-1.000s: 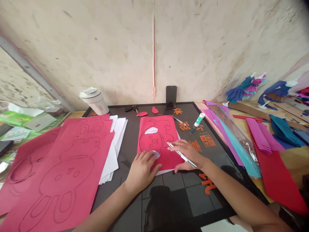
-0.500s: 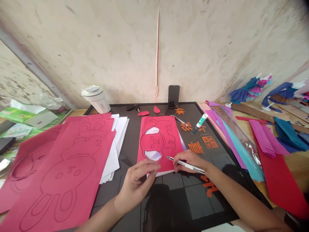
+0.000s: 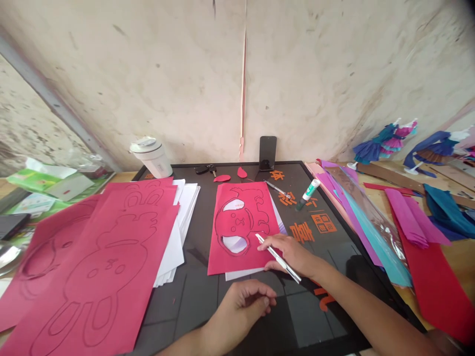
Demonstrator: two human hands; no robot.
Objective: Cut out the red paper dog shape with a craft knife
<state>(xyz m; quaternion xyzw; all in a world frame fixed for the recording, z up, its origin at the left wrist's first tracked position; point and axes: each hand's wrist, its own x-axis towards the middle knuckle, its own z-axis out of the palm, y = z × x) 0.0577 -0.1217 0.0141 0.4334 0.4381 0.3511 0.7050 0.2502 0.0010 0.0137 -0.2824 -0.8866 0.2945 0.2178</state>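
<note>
Red paper sheet sits centred on your black framed board, which lies on the desk. Animal outline drawn on the sheet, with two oval openings cut through; white paper shows through them and sticks out past the lower edge.

Your right hand is closed around a silver craft knife, its tip end over the lower right of the sheet. Fingertips look to be at the sheet's edge; contact is hard to confirm from this view. Your left hand is off the sheet, just below its lower edge, over the bare board. Fingers loosely curled, nothing visible in them.

Left of the sheet: two pink sheets with traced rabbit-like outlines, overlapping a white paper stack. Far edge of the board: white tumbler, keys, two small red cut pieces, upright phone. Right of the sheet: second silver pen-like tool, glue stick, orange characters. Off the board to the right: coloured paper strips, paper dolls in dresses.
</note>
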